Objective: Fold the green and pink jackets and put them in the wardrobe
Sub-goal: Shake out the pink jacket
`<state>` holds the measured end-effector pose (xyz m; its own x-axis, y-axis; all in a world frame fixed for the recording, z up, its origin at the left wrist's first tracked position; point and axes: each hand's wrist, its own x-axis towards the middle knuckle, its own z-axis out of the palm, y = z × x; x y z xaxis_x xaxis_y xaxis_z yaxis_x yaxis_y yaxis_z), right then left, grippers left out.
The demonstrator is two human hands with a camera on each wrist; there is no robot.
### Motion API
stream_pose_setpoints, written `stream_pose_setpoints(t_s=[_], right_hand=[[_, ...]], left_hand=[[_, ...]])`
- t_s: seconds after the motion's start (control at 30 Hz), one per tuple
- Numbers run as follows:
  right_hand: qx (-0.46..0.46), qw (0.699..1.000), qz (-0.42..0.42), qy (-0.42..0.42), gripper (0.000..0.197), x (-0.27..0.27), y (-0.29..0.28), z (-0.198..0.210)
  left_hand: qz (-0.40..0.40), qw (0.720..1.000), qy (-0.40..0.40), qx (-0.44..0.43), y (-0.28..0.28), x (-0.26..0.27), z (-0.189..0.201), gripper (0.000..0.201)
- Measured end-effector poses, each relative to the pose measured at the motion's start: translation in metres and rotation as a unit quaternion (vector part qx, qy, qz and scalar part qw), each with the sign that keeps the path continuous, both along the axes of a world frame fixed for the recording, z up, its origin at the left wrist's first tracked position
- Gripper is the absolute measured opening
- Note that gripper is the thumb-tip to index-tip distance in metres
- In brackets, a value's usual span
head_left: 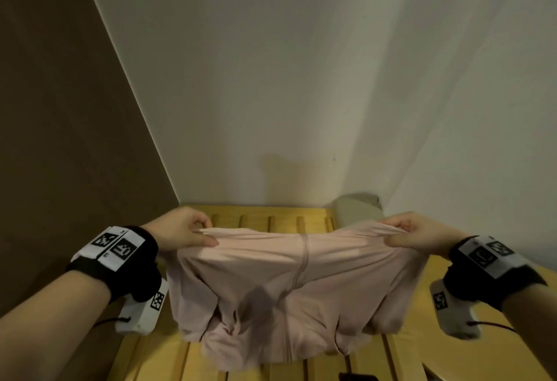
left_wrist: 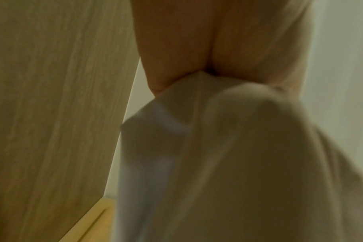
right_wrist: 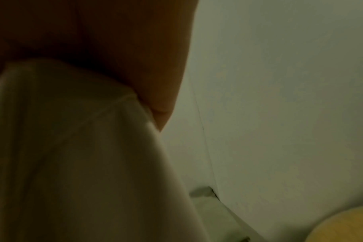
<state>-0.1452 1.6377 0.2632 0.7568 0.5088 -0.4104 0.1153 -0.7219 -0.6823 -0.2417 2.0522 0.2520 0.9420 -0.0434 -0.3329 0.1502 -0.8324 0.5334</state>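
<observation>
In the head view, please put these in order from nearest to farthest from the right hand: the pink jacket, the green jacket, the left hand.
1. Pink jacket: the right hand pinches its top edge.
2. Green jacket: folded in the back right corner, just behind that hand.
3. Left hand: across the jacket, at its other end.

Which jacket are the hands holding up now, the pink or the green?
The pink jacket, pale pink; the head view shows it best.
</observation>
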Motion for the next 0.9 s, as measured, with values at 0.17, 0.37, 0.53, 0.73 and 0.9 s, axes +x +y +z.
stream_pose_setpoints(t_s=[0.17, 0.37, 0.53, 0.73, 0.9], right_hand=[[-0.051, 0.992, -0.066, 0.094, 0.012, 0.003, 0.003, -0.037], [-0.098, 0.982, -0.100, 0.126, 0.016, 0.017, 0.022, -0.084], [0.104, 0.979, -0.169, 0.038, 0.028, 0.059, 0.054, -0.093], [0.072, 0.973, -0.189, -0.112, 0.039, 0.126, 0.090, -0.106], [-0.072, 0.986, -0.141, -0.056, 0.055, 0.128, 0.088, -0.169]], left_hand=[[0.015, 0.997, 0.072, -0.001, 0.004, 0.000, -0.045, 0.039], [0.059, 0.994, 0.088, -0.001, 0.001, 0.010, -0.096, 0.039], [0.193, 0.977, -0.073, 0.050, 0.011, 0.062, -0.098, 0.028], [0.277, 0.951, -0.130, 0.033, 0.012, 0.131, -0.105, 0.023], [0.244, 0.969, -0.044, 0.005, -0.005, 0.122, -0.157, 0.050]])
